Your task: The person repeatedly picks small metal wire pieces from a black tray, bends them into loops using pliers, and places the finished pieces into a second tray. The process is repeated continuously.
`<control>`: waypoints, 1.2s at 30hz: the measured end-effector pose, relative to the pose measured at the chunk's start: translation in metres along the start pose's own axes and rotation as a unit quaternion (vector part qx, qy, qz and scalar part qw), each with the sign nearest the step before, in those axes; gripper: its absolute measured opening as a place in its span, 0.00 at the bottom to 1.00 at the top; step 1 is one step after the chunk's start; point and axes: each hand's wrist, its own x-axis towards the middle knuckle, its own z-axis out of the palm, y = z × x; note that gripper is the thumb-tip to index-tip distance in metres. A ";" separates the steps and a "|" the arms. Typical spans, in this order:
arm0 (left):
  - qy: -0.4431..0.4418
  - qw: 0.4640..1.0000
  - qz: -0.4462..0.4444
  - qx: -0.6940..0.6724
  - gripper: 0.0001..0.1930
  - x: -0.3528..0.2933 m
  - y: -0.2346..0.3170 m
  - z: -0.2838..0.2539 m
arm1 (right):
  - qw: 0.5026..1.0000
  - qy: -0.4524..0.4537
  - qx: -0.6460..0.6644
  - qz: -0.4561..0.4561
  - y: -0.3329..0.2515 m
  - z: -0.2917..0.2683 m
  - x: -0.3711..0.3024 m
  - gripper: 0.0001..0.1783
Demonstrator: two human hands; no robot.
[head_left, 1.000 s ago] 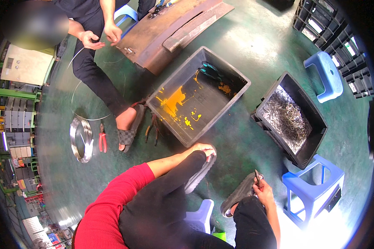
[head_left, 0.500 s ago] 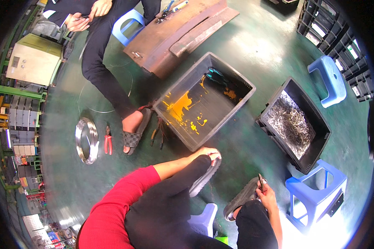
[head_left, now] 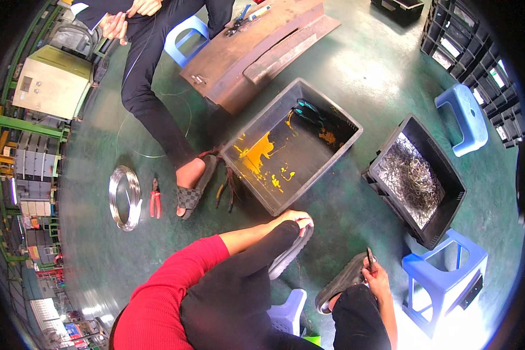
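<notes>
My left hand rests by the front of my left sandal. Its fingers bend loosely over the edge, and no object shows in them. My right hand is closed around a slim dark tool that points upward, above my right sandal. Only the tool's tip end shows, so its kind is unclear. Just beyond my left hand stands a black plastic crate with yellow and orange smears and turquoise-and-black gloves inside. A second black crate, at the right, holds a heap of small shiny metal pieces.
Blue stools stand at the right. A coil of silver wire and red-handled pliers lie on the green floor at the left. Across from me, a co-worker's hands handle thin wire beside a rusty metal bench.
The whole view has shifted slightly right and down. The co-worker's hands have risen a little, with thin wire trailing over their leg. My hands keep nearly the same pose.
</notes>
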 end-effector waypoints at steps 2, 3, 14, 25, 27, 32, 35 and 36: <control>0.003 1.000 -0.002 0.006 0.12 0.000 -0.001 0.000 | 0.999 -0.033 0.012 0.038 0.000 -0.003 0.002 0.26; 0.004 1.000 -0.003 0.008 0.12 0.001 -0.002 0.001 | 0.998 -0.038 0.007 0.040 0.000 -0.004 0.001 0.26; 0.010 1.000 -0.009 -0.003 0.11 0.002 -0.005 0.001 | 0.995 -0.017 -0.065 0.067 -0.010 -0.006 -0.004 0.24; 0.014 1.000 -0.007 0.004 0.11 0.002 0.001 0.005 | 0.989 0.009 -0.137 0.046 -0.020 0.002 -0.009 0.30; 0.015 0.999 0.003 0.037 0.12 0.004 0.001 0.007 | 0.970 0.039 -0.239 -0.032 -0.028 0.009 -0.015 0.35; 0.000 0.994 0.054 0.095 0.13 0.011 -0.003 0.011 | 0.921 0.063 -0.383 -0.029 -0.030 0.029 -0.020 0.34; 0.012 0.983 0.151 0.103 0.14 0.012 -0.006 0.016 | 0.918 0.084 -0.383 -0.055 -0.021 0.036 -0.017 0.34; 0.005 0.995 0.080 0.055 0.14 0.013 -0.006 0.020 | 0.912 0.073 -0.403 -0.028 -0.018 0.038 -0.016 0.33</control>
